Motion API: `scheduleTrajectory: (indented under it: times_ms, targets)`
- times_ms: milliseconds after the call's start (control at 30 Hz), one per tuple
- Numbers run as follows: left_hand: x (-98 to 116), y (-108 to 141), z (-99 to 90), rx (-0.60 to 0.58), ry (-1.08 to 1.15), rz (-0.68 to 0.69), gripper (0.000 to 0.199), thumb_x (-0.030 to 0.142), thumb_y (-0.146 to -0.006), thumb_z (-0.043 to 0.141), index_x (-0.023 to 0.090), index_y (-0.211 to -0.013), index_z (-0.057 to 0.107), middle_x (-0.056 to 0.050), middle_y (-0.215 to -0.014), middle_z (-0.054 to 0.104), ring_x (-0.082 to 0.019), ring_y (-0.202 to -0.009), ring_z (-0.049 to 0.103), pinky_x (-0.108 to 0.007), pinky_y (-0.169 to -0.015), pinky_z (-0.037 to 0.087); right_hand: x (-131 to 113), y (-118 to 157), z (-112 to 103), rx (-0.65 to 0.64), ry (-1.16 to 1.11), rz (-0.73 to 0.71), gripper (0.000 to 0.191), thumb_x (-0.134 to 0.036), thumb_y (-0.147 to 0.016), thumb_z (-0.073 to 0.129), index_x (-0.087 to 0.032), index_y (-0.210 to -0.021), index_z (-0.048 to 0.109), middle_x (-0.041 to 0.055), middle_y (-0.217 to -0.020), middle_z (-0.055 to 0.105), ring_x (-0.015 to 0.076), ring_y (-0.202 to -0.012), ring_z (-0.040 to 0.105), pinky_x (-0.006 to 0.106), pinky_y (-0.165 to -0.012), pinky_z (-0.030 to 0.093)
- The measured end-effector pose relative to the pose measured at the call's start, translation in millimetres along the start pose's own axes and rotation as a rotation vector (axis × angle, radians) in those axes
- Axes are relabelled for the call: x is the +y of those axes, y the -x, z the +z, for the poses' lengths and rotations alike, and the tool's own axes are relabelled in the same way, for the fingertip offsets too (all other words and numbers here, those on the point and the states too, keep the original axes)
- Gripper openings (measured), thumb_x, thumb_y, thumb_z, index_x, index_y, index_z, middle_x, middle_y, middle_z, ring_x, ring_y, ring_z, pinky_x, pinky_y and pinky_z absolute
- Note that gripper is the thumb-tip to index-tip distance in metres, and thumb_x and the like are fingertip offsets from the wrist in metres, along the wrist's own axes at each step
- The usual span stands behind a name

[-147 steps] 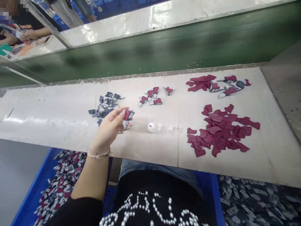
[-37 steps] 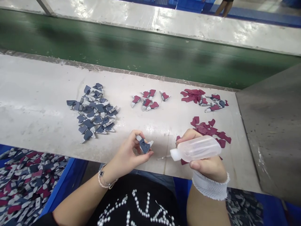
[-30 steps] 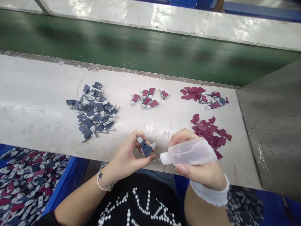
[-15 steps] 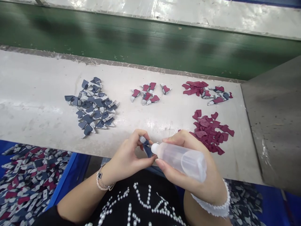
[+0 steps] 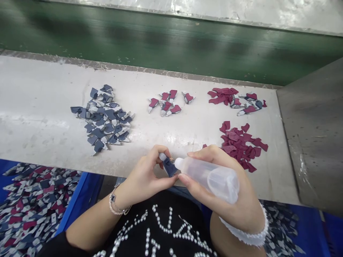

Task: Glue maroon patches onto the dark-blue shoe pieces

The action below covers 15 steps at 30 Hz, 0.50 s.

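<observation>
My left hand [image 5: 143, 173] pinches a small navy and white piece [image 5: 168, 167] between thumb and fingers, just above the front edge of the white bench [image 5: 43, 139]. My right hand [image 5: 222, 189] grips a translucent plastic squeeze bottle [image 5: 210, 178], its white nozzle [image 5: 179, 163] right beside the piece. Whether nozzle and piece touch is hidden. Navy and white pieces [image 5: 103, 121] lie heaped to the left, maroon and white pieces [image 5: 164, 102] sit in the middle, and loose maroon pieces [image 5: 241, 142] lie just past my right hand.
A mixed maroon and white pile [image 5: 235, 99] lies at the bench's far right. Beyond the bench runs a green conveyor belt [image 5: 160, 43]. Blue bins full of pieces [image 5: 34, 203] stand below on both sides of my lap. A grey metal panel [image 5: 311, 132] borders the right.
The bottle has swung left and tilted, bringing its nozzle from well right of the piece to right beside it. My left hand keeps the same pinch. The view has shifted slightly.
</observation>
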<state>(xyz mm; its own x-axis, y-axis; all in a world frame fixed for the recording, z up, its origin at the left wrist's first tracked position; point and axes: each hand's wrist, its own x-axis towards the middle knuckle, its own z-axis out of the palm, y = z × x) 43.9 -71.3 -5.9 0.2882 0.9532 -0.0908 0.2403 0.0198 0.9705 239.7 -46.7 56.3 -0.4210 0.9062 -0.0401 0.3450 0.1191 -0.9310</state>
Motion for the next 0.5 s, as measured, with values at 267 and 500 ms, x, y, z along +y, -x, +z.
scheduleTrajectory:
  times_ms: [267,500]
  targets:
    - [-1.4,-0.6,-0.4,-0.023,0.026,-0.017,0.041,0.016,-0.078,0.072,0.026,-0.106,0.045,0.002,-0.093,0.060,-0.012,-0.074,0.056,-0.026,-0.068,0.046,-2.5,-2.2,2.1,-0.044,-0.015,-0.036,0.020,-0.026,-0.085,0.072,-0.022,-0.088,0.052,-0.0048,-0.072,0.058,0.0105,-0.058,0.056,0.023,-0.052,0.046]
    - [-2.5,0.5,-1.8,-0.008,0.004,-0.007,0.043,0.010,-0.075,0.072,0.027,-0.105,0.047,0.003,-0.093,0.057,-0.012,-0.077,0.055,-0.025,-0.070,0.046,-4.5,-0.2,0.4,-0.090,-0.014,-0.013,0.017,-0.026,-0.085,0.072,-0.023,-0.088,0.055,-0.0047,-0.071,0.061,0.0105,-0.054,0.055,0.025,-0.048,0.044]
